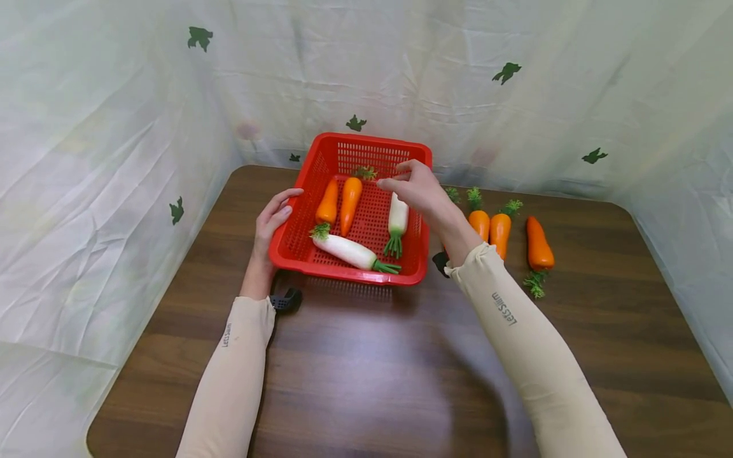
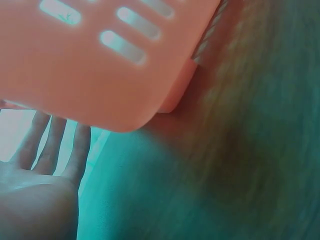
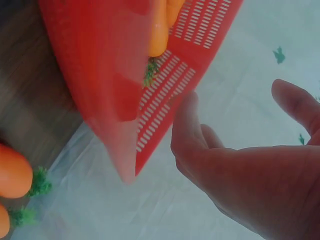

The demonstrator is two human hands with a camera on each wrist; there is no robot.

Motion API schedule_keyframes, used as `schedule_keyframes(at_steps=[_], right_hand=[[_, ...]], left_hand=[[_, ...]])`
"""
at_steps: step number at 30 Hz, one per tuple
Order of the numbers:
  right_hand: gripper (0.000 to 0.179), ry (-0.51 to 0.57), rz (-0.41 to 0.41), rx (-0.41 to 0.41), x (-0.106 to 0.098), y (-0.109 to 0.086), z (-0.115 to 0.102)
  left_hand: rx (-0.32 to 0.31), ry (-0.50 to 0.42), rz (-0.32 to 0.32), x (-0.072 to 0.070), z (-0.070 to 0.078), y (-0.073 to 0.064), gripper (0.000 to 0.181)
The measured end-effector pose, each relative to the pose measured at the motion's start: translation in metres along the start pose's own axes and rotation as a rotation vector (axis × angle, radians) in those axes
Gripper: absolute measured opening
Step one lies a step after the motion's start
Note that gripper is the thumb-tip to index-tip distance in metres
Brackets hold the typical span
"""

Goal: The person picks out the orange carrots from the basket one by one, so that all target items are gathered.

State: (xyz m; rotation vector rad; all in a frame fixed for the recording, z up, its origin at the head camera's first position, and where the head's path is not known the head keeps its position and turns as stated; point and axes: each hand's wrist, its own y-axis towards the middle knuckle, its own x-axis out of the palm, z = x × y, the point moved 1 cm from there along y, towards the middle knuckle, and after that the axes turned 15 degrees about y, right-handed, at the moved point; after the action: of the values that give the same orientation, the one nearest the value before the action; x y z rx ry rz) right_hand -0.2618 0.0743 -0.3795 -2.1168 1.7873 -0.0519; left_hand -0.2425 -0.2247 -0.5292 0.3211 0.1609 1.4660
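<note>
A red plastic basket with slotted walls stands at the back of the table. Inside lie two orange carrots and two white radishes with green stalks; one radish is partly covered by my right hand. My left hand holds the basket's left rim, its fingers reaching behind the red wall in the left wrist view. Over the basket's right side hovers my right hand, thumb and fingers apart and nothing between them. The right wrist view shows this hand beside the slotted wall.
Several more carrots with leafy tops lie on the brown wooden table right of the basket, some partly hidden by my right arm. A pale curtain with green bird-like shapes hangs around the back and sides.
</note>
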Motion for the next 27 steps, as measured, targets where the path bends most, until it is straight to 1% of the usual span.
schedule_keyframes(at_steps=[5, 10, 14, 19, 21, 24, 27], right_hand=[[0.069, -0.029, -0.01, 0.018, 0.011, 0.01, -0.008], [0.067, -0.021, -0.013, 0.052, 0.02, 0.019, -0.01], [0.062, 0.048, -0.03, 0.077, 0.026, 0.024, -0.009], [0.039, 0.166, -0.073, 0.143, 0.032, 0.035, -0.007], [0.036, 0.217, -0.09, 0.18, 0.034, 0.039, -0.005], [0.045, 0.276, -0.104, 0.215, 0.037, 0.043, -0.003], [0.055, 0.292, -0.117, 0.217, 0.041, 0.047, -0.002]], left_hand=[[0.002, 0.006, 0.009, -0.001, -0.001, 0.001, 0.043], [-0.003, 0.006, 0.018, 0.0, -0.001, 0.001, 0.045], [-0.003, 0.0, 0.013, 0.0, -0.001, 0.002, 0.045], [-0.001, -0.001, 0.007, 0.0, -0.001, 0.002, 0.043], [-0.003, 0.0, 0.007, 0.0, -0.001, 0.001, 0.043], [-0.003, 0.01, 0.005, 0.0, -0.001, 0.0, 0.043], [0.003, 0.015, 0.016, -0.001, -0.001, 0.0, 0.044]])
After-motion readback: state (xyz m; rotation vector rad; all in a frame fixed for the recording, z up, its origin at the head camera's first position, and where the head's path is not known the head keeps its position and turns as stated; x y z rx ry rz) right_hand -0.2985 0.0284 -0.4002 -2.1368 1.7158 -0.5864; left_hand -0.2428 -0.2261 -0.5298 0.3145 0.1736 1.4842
